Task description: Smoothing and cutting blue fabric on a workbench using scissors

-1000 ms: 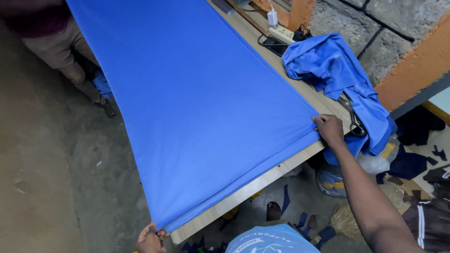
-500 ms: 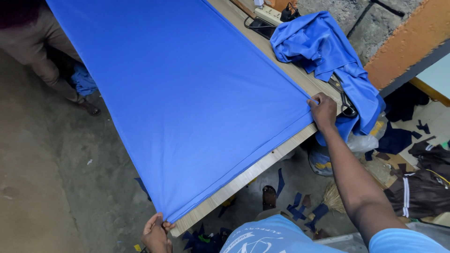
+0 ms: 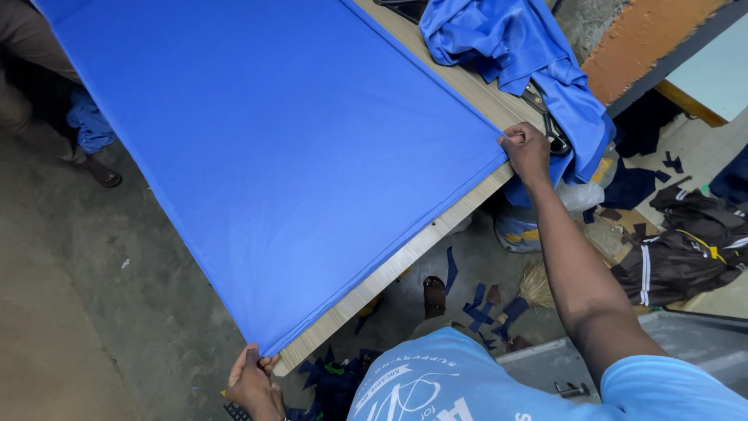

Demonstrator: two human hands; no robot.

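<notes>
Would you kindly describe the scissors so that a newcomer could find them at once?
Start at the long wooden table under the flat blue sheet. At its near right corner, just beyond the right hand, lies a crumpled blue garment. The scissors are the dark metal thing half tucked under that garment's edge, the only hard object among cloth.

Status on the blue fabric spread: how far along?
Done: blue fabric lies flat and smooth across the wooden table. In hand: left hand pinches the near corner, right hand the other corner at the table's end. Left: near edge overhangs the table; scissors lie untouched beside crumpled blue cloth.
</notes>
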